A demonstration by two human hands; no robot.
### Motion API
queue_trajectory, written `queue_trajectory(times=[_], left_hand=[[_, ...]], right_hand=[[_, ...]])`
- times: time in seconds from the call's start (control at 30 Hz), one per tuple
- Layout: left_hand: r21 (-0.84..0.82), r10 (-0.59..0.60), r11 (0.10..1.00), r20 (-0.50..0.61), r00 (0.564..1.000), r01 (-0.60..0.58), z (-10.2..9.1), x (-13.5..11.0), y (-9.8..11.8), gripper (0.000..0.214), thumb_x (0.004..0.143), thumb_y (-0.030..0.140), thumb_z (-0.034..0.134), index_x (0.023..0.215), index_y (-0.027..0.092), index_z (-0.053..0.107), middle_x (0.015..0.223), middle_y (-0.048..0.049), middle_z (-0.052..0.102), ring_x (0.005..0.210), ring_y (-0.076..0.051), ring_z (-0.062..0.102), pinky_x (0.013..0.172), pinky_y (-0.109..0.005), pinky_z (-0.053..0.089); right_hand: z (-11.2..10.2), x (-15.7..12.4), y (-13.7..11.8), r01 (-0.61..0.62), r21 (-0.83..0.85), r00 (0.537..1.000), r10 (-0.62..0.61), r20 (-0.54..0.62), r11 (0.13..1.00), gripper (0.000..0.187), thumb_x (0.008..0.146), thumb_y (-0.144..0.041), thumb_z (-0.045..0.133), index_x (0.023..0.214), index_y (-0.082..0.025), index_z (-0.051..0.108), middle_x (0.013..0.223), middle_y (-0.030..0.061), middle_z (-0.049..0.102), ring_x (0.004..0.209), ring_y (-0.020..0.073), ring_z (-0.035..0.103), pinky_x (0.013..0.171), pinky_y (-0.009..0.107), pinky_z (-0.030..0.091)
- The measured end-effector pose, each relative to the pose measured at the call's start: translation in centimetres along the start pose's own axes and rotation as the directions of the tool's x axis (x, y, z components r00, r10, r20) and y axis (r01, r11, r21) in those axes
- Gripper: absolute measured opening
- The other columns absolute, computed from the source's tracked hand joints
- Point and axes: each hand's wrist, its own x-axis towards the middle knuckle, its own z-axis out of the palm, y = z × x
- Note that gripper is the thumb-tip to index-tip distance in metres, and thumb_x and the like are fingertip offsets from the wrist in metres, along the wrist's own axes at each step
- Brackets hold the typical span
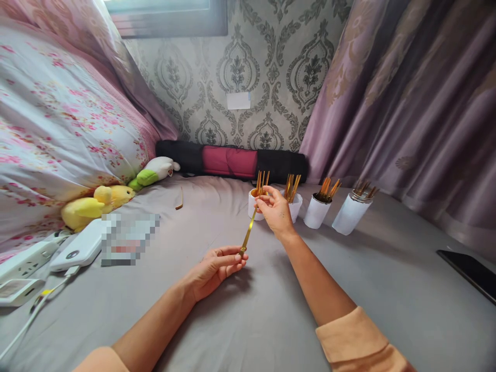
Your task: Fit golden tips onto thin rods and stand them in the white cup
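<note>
Running from seven to one o'clock at mid-view: slim golden strip (pixel 249 231), tilted, one end in each hand. Left hand (pixel 219 269) half open, thumb and fingers pinching the lower, thicker end. Right hand (pixel 276 211) pinches the upper end, spare fingers loosely bent. Two-ended hold probably steadies it. White containers (pixel 318 214), twelve round to nearly three o'clock of it, likely lined up for reach; golden sticks (pixel 328 189) stand inside. Loose golden piece (pixel 180 199), ten o'clock, well apart.
</note>
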Motion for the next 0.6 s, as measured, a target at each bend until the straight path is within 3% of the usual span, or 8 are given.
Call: queue_trajectory(times=[0.3,0.6], left_hand=[[-0.032,-0.017,0.999,0.016,1.0,0.018,-0.09,0.28,0.0,0.029,0.063,0.006,0.068,0.091,0.006,0.06,0.091,-0.0144,0.064,0.075,-0.013,0.062,0.074,-0.02,0.049],[-0.073,-0.024,0.997,0.002,1.0,0.024,-0.49,0.95,-0.16,0.034,0.061,0.006,0.069,0.092,0.005,0.057,0.092,-0.016,0.063,0.079,-0.014,0.062,0.078,-0.021,0.049]], right_hand=[[-0.54,0.18,0.27,0.029,-0.03,1.0,-0.029,-0.005,0.999,0.035,0.069,-0.027,0.057,0.102,-0.019,0.049,0.083,0.0026,0.06,0.064,0.0108,0.059,0.056,0.024,0.051],[-0.73,0.49,0.73,-0.018,-0.098,0.998,0.012,-0.064,0.995,0.034,0.064,-0.028,0.061,0.095,-0.017,0.052,0.077,0.0014,0.059,0.065,0.0117,0.06,0.058,0.026,0.052]])
